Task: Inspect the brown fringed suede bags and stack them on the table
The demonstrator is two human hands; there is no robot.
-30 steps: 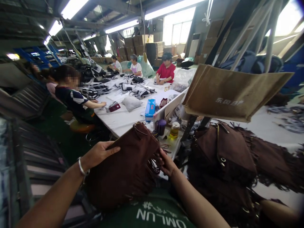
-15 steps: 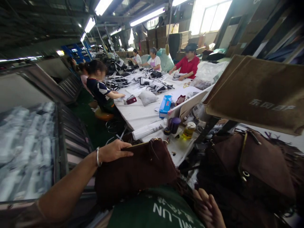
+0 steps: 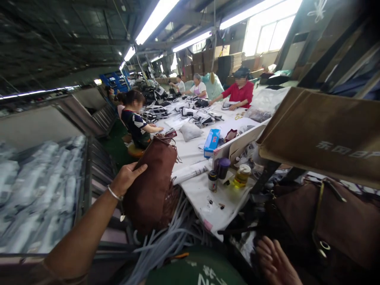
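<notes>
My left hand (image 3: 130,176) grips the edge of a brown bag (image 3: 151,186), thumb on the near face and fingers behind it. The bag hangs tilted in front of me, with thin cords at its top and a fringe down its right side. At the lower right is my right hand (image 3: 274,259), its fingers loosely bent and slightly apart, with nothing visible in it. Close to that hand lies another brown bag (image 3: 350,213) with a strap and a metal eyelet. A bundle of pale tubing (image 3: 166,245) shows beneath the held bag.
A white table (image 3: 190,190) runs ahead, bearing a dark can (image 3: 212,181), a purple-lidded cup (image 3: 222,168), a jar of yellow liquid (image 3: 242,176) and a blue box (image 3: 211,142). A brown panel (image 3: 320,134) juts in at right. Wrapped goods fill a bin (image 3: 80,186) at left. Several people work around the table.
The held bag has swung from lying across my lap to a raised, more upright position at the left. My right hand has shifted slightly right, apart from it. The view has shifted.
</notes>
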